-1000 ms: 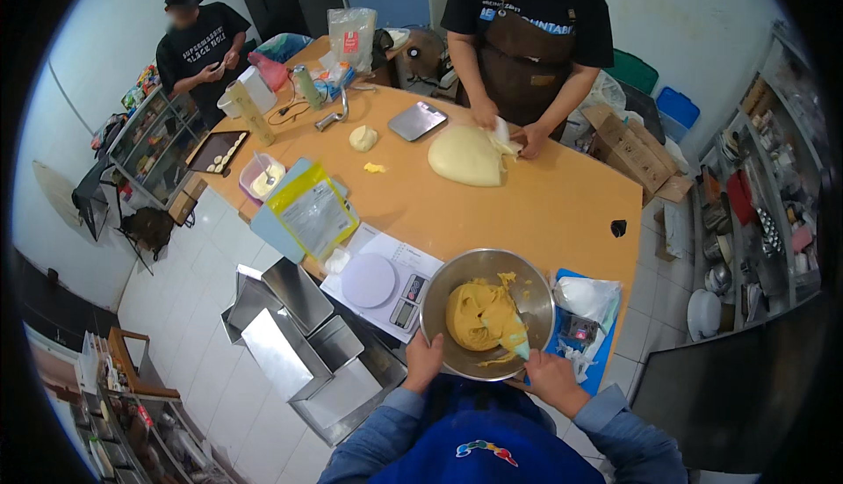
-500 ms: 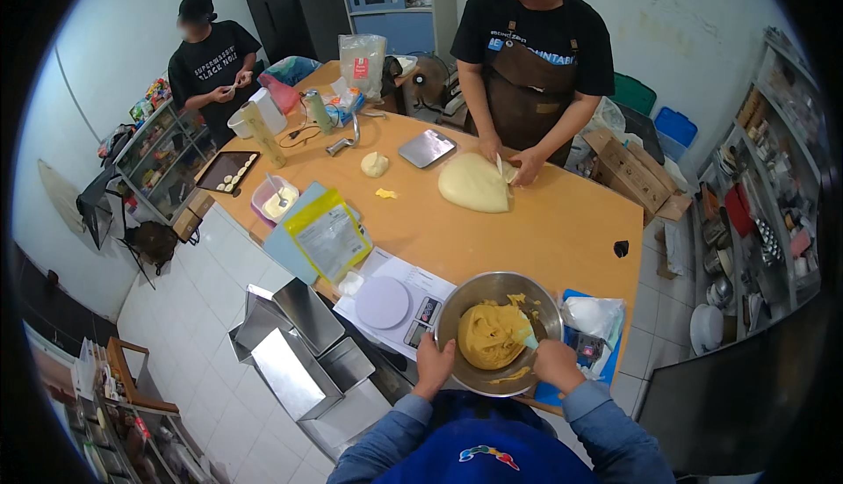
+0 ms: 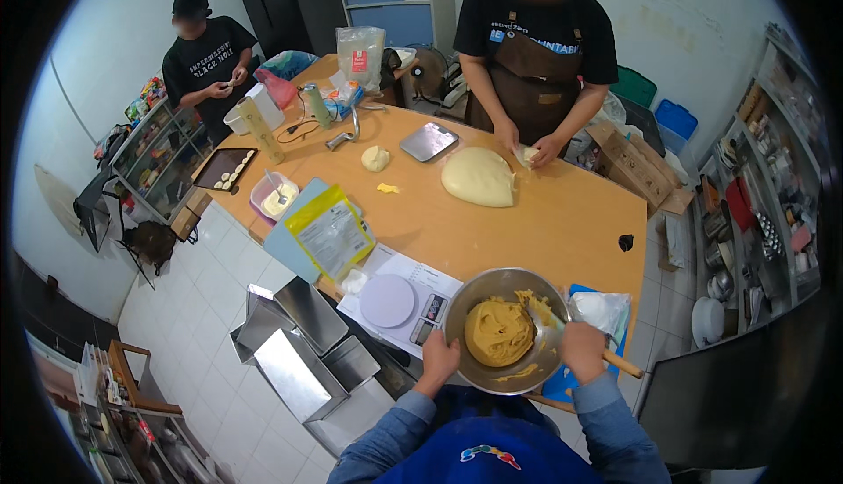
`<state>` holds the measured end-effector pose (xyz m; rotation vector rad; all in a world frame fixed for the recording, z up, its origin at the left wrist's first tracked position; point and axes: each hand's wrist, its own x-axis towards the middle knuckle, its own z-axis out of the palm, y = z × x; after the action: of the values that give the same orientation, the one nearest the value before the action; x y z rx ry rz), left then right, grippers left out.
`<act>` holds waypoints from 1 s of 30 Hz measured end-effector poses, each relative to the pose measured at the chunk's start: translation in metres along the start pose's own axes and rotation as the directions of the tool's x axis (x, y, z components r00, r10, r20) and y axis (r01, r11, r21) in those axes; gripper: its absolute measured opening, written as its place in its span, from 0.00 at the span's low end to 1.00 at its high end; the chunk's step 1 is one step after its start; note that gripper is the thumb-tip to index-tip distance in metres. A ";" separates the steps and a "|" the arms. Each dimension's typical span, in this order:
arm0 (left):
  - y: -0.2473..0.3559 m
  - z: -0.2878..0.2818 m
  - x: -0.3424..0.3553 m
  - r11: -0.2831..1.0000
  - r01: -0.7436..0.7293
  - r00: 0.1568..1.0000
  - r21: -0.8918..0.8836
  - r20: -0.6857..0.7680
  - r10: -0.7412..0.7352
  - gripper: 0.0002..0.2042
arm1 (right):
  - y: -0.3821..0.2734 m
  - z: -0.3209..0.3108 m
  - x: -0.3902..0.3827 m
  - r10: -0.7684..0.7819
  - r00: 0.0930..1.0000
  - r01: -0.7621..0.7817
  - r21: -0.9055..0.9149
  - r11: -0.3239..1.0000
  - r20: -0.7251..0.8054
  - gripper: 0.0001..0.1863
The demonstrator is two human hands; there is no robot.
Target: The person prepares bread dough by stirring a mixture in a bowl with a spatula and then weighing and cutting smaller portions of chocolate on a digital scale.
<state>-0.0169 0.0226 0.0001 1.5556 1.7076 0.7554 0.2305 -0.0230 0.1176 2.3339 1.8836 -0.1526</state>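
Note:
A steel mixing bowl (image 3: 492, 285) tilts near the front edge of the table, holding a thick yellow-brown dough or batter (image 3: 499, 332). My left hand (image 3: 439, 361) grips its rim at the lower left, thumb toward the inside. My right hand (image 3: 586, 352) is closed round a spatula at the bowl's right rim. The spatula's wooden handle (image 3: 625, 364) sticks out past my fist, and its batter-smeared blade (image 3: 544, 312) lies against the bowl's right inner wall. Left of the bowl stands a white kitchen scale (image 3: 387, 300) with a round plate.
A yellow-edged pouch (image 3: 330, 233) lies beyond the scale; metal loaf tins (image 3: 299, 374) stand lower left. Across the table a person in an apron (image 3: 534, 71) handles a dough piece beside a big pale dough mass (image 3: 479, 176). Another person (image 3: 211, 62) works far left near a baking tray (image 3: 226, 170).
The spatula blade has swung up along the bowl's right wall, and its handle now shows beyond my right hand. My right hand moved slightly right. The aproned person now holds a separate dough piece.

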 end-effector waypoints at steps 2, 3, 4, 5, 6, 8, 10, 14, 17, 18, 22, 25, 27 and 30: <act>0.006 0.001 0.000 0.999 -0.020 1.000 0.038 0.019 0.019 0.11 | -0.011 0.048 -0.003 -0.076 0.996 0.077 0.047 0.996 -0.039 0.08; 0.009 0.004 0.001 0.996 -0.037 0.999 0.076 0.034 0.034 0.11 | -0.018 0.062 -0.005 -0.154 0.985 0.161 0.089 0.983 -0.080 0.08; 0.009 0.005 0.001 0.996 -0.030 0.999 0.079 0.030 0.028 0.11 | -0.038 0.057 -0.011 -0.115 0.988 0.122 0.063 0.991 -0.100 0.09; 0.007 0.007 0.001 0.997 -0.030 0.999 0.065 -0.028 0.032 0.10 | -0.060 0.051 -0.018 -0.081 0.989 0.086 0.039 0.996 -0.120 0.09; 0.007 0.011 0.000 0.998 -0.037 0.997 0.046 -0.072 0.040 0.10 | -0.067 0.050 -0.021 -0.079 0.990 0.084 0.038 0.996 -0.114 0.09; 0.007 0.015 -0.001 0.999 -0.021 0.990 0.035 -0.142 0.026 0.10 | -0.079 0.049 -0.028 -0.124 0.987 0.133 0.086 0.987 -0.102 0.09; 0.007 0.018 -0.001 1.000 -0.011 0.978 0.018 -0.209 0.015 0.11 | -0.081 0.038 -0.039 -0.118 0.990 0.125 0.097 0.987 -0.079 0.09; 0.004 0.019 -0.002 0.996 -0.023 0.961 -0.092 -0.277 -0.003 0.11 | -0.058 0.032 -0.052 -0.232 0.973 0.230 0.193 0.954 -0.010 0.08; 0.002 0.018 -0.002 0.995 -0.061 0.957 -0.085 -0.288 0.034 0.09 | -0.038 0.007 -0.060 -0.191 0.981 0.179 0.244 0.953 0.025 0.08; 0.003 0.017 -0.002 0.995 -0.053 0.964 -0.083 -0.264 0.029 0.09 | -0.034 -0.010 -0.066 -0.192 0.981 0.181 0.254 0.950 0.020 0.07; -0.003 0.017 0.000 0.995 -0.075 0.975 -0.067 -0.215 0.059 0.09 | -0.029 -0.039 -0.071 -0.192 0.979 0.174 0.203 0.964 0.073 0.06; -0.003 0.015 -0.002 0.986 -0.166 0.972 -0.017 -0.171 0.161 0.09 | -0.029 0.006 -0.057 -0.179 0.984 0.179 0.250 0.952 -0.022 0.06; -0.003 0.011 0.002 0.977 -0.214 0.968 -0.003 -0.136 0.212 0.09 | -0.037 0.040 -0.033 -0.198 0.978 0.208 0.199 0.958 -0.066 0.08; -0.010 0.009 0.005 0.986 -0.147 0.987 0.075 -0.049 0.151 0.09 | -0.055 0.049 -0.008 -0.158 0.987 0.160 0.222 0.962 -0.026 0.09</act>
<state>-0.0153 0.0266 -0.0137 1.7411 1.6872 0.8267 0.1758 -0.0279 0.0686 2.3168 2.1604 -0.3933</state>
